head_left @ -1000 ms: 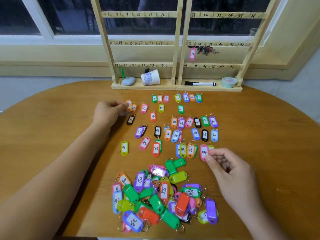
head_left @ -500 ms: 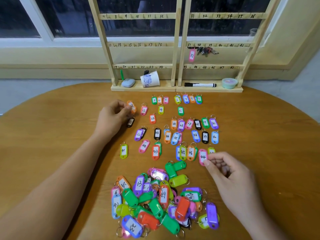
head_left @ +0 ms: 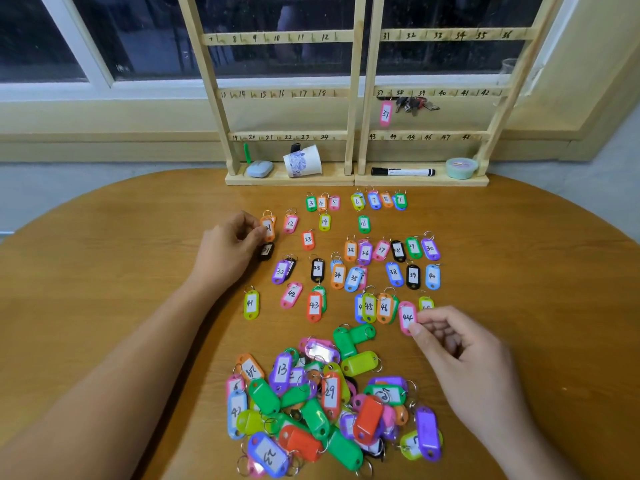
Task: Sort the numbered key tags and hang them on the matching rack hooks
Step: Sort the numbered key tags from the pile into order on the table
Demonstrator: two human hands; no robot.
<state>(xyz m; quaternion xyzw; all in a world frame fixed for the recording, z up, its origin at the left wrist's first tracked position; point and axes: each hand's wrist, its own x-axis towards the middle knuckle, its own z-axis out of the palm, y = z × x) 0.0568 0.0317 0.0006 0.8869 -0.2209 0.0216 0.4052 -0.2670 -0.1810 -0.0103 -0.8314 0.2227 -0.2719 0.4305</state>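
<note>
Tabletop [head_left: 104, 271]: pink tag 44 [head_left: 407, 317] in right hand [head_left: 464, 362]

Rounded wooden table [head_left: 104, 271], white-framed window [head_left: 90, 57] dark outside, cream wall [head_left: 104, 123] beneath, pale grey floor [head_left: 52, 192]

Warm, even indoor light from overhead. My table [head_left: 104, 271] is bright with a faint sheen. Window [head_left: 138, 36] black, dim reflections in glass. Soft shadow beside my left forearm [head_left: 121, 375]. Wide-angle bend: rack [head_left: 311, 180] uprights splay, table edge curves. Centre sharp, handwritten numbers mostly legible, corners softer.
</note>
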